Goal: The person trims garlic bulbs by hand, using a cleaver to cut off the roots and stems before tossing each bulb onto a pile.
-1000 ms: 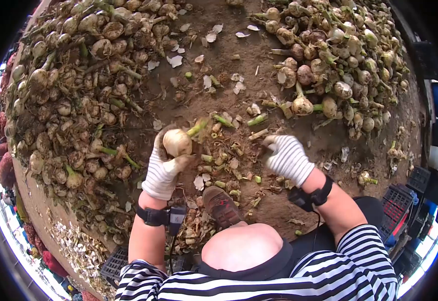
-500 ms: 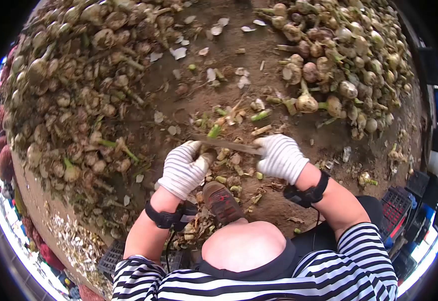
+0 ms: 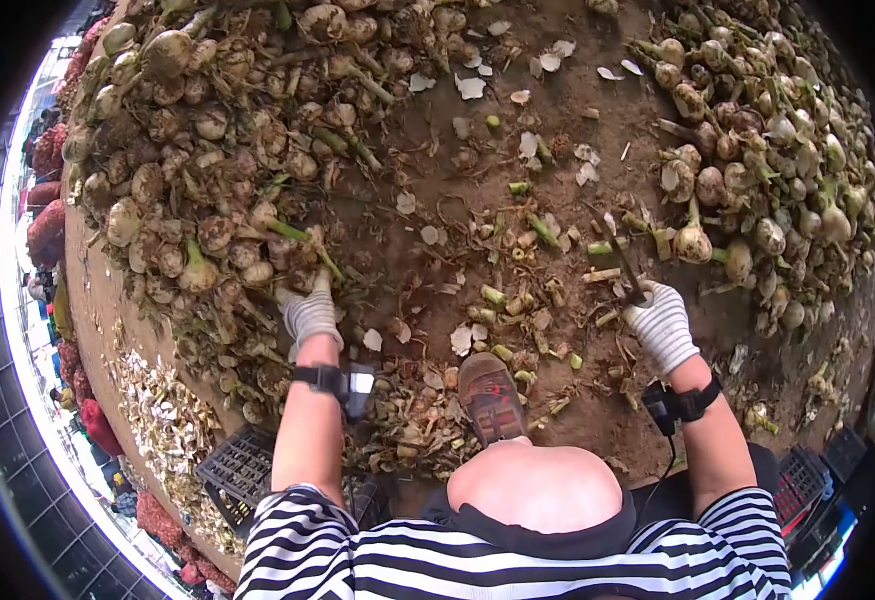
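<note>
My left hand (image 3: 309, 308), in a white striped glove, reaches to the edge of the left garlic pile (image 3: 207, 180). Its fingers are at a bulb with a green stem (image 3: 285, 230); the fingertips are partly hidden among bulbs. My right hand (image 3: 660, 322), gloved the same way, is closed around the handle of a knife (image 3: 617, 246), whose blade points up and away from me. The right garlic pile (image 3: 747, 170) lies beyond that hand.
Cut stems (image 3: 544, 232) and pale skins (image 3: 470, 88) lie scattered on the brown ground between the piles. A shoe (image 3: 491, 397) is below them. Black crates (image 3: 237, 468) stand at lower left, red mesh sacks (image 3: 45, 233) at far left.
My left hand has moved left, from near the knife to the left pile. My right hand has shifted right with the knife, whose blade has swung upward. The whole view has shifted too.
</note>
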